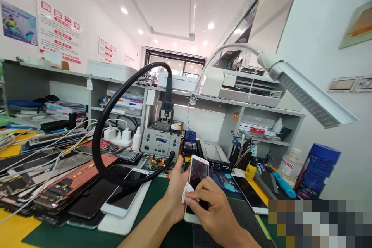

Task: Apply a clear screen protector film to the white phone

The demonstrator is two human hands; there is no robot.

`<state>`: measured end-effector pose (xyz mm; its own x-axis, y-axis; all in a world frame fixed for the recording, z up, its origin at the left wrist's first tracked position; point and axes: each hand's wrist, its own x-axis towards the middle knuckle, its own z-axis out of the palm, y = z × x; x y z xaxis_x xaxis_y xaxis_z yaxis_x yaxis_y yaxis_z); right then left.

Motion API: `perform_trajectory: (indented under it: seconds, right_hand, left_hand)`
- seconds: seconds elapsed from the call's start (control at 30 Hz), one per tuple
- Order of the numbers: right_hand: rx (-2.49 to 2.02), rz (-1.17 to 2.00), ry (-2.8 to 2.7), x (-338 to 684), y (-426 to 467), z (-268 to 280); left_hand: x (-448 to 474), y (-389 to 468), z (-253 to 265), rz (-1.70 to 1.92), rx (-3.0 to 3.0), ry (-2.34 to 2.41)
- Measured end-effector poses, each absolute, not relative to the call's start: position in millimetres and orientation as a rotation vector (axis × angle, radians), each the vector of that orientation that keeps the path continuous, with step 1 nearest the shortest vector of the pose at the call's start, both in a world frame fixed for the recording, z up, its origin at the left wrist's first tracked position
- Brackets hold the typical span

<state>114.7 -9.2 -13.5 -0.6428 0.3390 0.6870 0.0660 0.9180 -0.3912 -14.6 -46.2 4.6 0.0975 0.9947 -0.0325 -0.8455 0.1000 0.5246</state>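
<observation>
A white-framed smartphone [200, 164] with a dark screen stands tilted up in front of me. My left hand [176, 190] supports it from the left side and behind, its fingers partly hidden by the phone. Across the screen, my right hand [213, 205] pinches a small white wipe [188, 190] between thumb and fingers, at the phone's left edge. Below lies a dark textured mat [241, 217] on the green work surface. A white phone [126, 192] rests on a white slab just left of my forearm.
At the left are stacked phone screens and parts [66, 186] with white cables over them. A hot-air station [161, 141] with a thick black hose [97, 139] stands behind. To the right are a tablet [250, 193], a blue canister [316, 170] and a lamp [314, 93] overhead.
</observation>
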Motion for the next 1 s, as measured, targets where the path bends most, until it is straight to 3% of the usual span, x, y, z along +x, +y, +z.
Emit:
perform_trajectory:
  seconds: [0.33,1.0]
  right_hand:
    - [-0.486,0.134,-2.035,99,25,10]
    - [-0.709,0.598,-2.205,150,70,38]
  left_hand:
    - [-7,-51,2,1.32,0.523,0.652]
    - [-1,-50,8,1.177,0.469,0.866]
